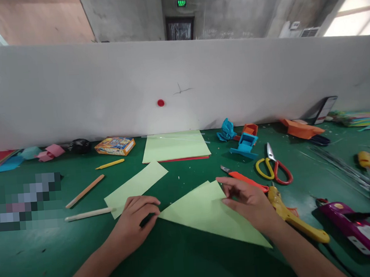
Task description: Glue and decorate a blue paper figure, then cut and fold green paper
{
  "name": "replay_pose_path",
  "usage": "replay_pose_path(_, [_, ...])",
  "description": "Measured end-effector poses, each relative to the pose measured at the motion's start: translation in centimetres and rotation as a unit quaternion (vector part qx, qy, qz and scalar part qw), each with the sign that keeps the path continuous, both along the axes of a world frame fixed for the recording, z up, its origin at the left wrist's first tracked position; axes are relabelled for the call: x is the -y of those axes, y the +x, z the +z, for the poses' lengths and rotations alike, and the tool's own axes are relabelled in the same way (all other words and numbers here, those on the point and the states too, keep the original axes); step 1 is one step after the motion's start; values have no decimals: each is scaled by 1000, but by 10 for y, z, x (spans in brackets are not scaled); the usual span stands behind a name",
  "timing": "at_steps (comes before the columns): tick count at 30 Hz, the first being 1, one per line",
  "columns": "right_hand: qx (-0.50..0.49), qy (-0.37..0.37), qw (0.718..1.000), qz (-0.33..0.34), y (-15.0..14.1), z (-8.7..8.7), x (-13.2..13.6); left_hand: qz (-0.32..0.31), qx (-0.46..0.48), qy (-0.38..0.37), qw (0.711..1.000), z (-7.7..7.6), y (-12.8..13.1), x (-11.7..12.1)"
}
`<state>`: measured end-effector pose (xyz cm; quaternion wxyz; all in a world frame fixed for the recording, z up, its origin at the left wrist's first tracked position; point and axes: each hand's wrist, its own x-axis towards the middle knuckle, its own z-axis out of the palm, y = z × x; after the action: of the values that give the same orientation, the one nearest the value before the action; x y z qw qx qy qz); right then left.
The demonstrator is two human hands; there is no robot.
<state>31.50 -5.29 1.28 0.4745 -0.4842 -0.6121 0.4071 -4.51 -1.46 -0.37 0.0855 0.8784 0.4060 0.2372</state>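
A light green paper folded into a triangle lies on the green table in front of me. My left hand is curled, its fingertips pressing the triangle's left corner. My right hand rests on the triangle's upper right part, fingers pinching its top corner. A separate light green paper strip lies just behind my left hand.
A stack of green sheets lies near the white partition. Scissors, an orange utility knife, a yellow tool and a purple glue gun sit to the right. Pencils, sticks and a small box lie left.
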Motion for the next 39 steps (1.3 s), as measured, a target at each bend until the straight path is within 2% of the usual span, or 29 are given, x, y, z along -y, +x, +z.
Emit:
replay_pose_path(3, [7,93,996,-11,1,7,6,-25,41,37,998,3,2,3])
replay_pose_path(5, [28,170,985,-1,0,13,10,-19,60,58,996,5,3,5])
replay_pose_path(8, [79,265,960,43,-4,23,14,23,64,94,993,5,4,7])
replay_pose_path(11, [113,313,937,105,-12,27,18,45,37,110,992,2,2,7])
replay_pose_path(16, [134,321,922,172,-23,24,24,3,-62,79,995,0,3,9])
replay_pose_path(20, [175,302,919,183,-23,24,23,41,-106,61,992,1,6,11])
replay_pose_path(22, [209,278,918,191,-21,23,21,37,-124,51,990,1,5,10])
replay_pose_path(25, [277,229,908,213,-17,18,16,-1,-150,43,988,-3,2,6])
replay_pose_path(31, [368,137,893,219,-8,1,6,-50,-144,39,988,-12,-5,0])
replay_pose_path(33, [373,144,890,217,-7,-1,5,-58,-139,38,988,-12,-5,0])
replay_pose_path(35, [354,182,891,218,-6,0,4,-66,-120,38,990,-9,-5,0])
replay_pose_path(39, [264,262,911,177,-6,7,5,-58,-28,13,998,2,-3,2])
